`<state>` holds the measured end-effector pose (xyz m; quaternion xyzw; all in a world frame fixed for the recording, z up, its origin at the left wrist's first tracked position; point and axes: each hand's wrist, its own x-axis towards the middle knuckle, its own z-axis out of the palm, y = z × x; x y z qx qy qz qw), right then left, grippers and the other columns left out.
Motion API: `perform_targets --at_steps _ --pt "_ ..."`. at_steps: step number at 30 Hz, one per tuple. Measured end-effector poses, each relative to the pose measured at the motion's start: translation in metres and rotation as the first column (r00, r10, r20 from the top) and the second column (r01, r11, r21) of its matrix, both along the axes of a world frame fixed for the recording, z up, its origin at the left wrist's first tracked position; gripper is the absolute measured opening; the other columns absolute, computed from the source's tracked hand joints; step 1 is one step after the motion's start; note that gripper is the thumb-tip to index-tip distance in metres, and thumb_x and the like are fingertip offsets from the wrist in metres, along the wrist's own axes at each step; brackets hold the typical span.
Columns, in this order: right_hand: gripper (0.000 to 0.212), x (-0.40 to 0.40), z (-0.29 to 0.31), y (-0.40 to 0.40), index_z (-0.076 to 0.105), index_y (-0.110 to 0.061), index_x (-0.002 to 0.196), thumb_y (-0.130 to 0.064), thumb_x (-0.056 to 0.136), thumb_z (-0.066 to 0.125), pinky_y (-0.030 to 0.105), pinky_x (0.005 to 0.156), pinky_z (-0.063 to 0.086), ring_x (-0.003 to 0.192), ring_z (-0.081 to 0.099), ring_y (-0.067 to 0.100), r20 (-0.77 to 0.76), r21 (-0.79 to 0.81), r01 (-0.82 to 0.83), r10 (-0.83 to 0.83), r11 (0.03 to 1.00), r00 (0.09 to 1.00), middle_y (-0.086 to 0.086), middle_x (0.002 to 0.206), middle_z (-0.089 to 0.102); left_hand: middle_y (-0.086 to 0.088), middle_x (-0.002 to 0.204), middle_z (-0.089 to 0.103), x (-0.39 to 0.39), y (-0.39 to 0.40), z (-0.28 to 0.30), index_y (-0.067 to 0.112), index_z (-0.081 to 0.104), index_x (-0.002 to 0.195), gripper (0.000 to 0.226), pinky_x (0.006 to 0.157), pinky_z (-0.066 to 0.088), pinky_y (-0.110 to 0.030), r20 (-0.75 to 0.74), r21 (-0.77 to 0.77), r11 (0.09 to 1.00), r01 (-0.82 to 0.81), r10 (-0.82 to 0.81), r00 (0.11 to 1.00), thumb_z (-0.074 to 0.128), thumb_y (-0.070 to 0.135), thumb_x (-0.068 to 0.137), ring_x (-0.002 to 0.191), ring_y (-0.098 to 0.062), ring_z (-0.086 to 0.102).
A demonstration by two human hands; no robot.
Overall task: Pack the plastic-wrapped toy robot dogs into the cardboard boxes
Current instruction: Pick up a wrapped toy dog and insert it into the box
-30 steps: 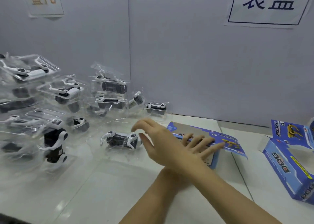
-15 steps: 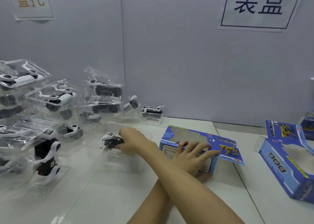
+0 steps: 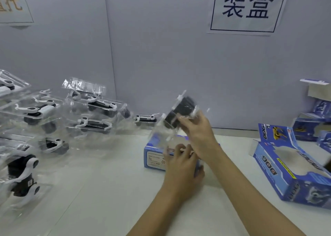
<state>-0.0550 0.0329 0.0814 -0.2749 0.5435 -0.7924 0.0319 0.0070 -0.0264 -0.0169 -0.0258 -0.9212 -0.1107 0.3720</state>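
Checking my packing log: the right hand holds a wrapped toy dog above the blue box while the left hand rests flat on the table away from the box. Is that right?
Not quite. The head view shows the left hand gripping the blue box, not resting on the table away from it. The rest stands: the right hand holds the wrapped toy dog above that box.

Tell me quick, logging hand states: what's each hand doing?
Left hand: grips the blue box.
Right hand: holds a wrapped toy dog above that box.
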Motion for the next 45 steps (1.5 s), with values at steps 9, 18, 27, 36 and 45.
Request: perform_targets --at_steps 9,18,27,36,45 --pt "0.01 -0.019 -0.027 0.08 0.078 -0.013 0.082 -0.014 0.075 0.086 0.034 0.083 0.063 0.093 0.072 0.021 0.272 -0.449 -0.018 0.156 0.893 0.95 0.003 0.09 0.077 0.014 0.119 0.06 -0.008 -0.035 0.0 0.032 0.058 0.103 0.029 0.112 0.022 -0.069 0.079 0.078 0.976 -0.202 0.196 0.977 0.067 0.044 0.079 0.112 -0.026 0.059" --pt "0.017 -0.041 -0.065 0.121 0.079 -0.014 0.107 -0.014 0.092 0.069 0.029 0.091 0.053 0.109 0.064 0.022 0.289 -0.401 -0.293 0.423 0.868 0.858 0.01 0.125 0.071 0.008 0.119 0.071 -0.002 -0.084 0.017 0.021 0.082 0.104 0.032 0.123 -0.004 -0.064 -0.071 0.519 0.855 -0.003 0.047 0.996 0.073 0.01 0.076 0.132 -0.025 0.055" --pt "0.024 -0.031 -0.085 0.118 0.078 -0.014 0.101 -0.022 0.082 0.089 0.035 0.078 0.059 0.08 0.064 0.019 0.315 0.035 -0.541 0.504 0.84 0.804 0.007 0.089 0.067 0.014 0.118 0.071 -0.004 -0.084 0.027 0.026 0.082 0.107 0.028 0.128 -0.006 -0.049 -0.139 0.66 0.745 0.098 -0.008 0.99 0.079 0.007 0.087 0.13 -0.014 0.053" --pt "0.047 -0.038 -0.091 0.087 0.051 0.008 0.142 0.008 0.096 0.062 0.045 0.111 0.051 0.134 0.056 0.04 0.276 -0.151 -0.274 0.306 0.95 0.911 0.026 0.143 0.056 0.017 0.125 0.069 0.001 -0.076 0.03 0.03 0.081 0.113 0.036 0.127 -0.001 -0.043 0.03 0.613 0.787 0.077 -0.121 0.992 0.067 0.026 0.08 0.126 -0.006 0.051" --pt "0.044 -0.029 -0.097 0.067 0.063 -0.007 0.133 0.003 0.091 0.073 0.034 0.092 0.061 0.115 0.071 0.029 0.318 -0.209 0.027 0.042 0.978 0.947 0.013 0.126 0.07 0.019 0.155 0.049 0.007 -0.071 0.035 0.043 0.064 0.137 0.069 0.125 -0.013 -0.048 0.259 0.43 0.903 0.028 -0.153 0.954 0.052 0.049 0.069 0.152 -0.007 0.029"
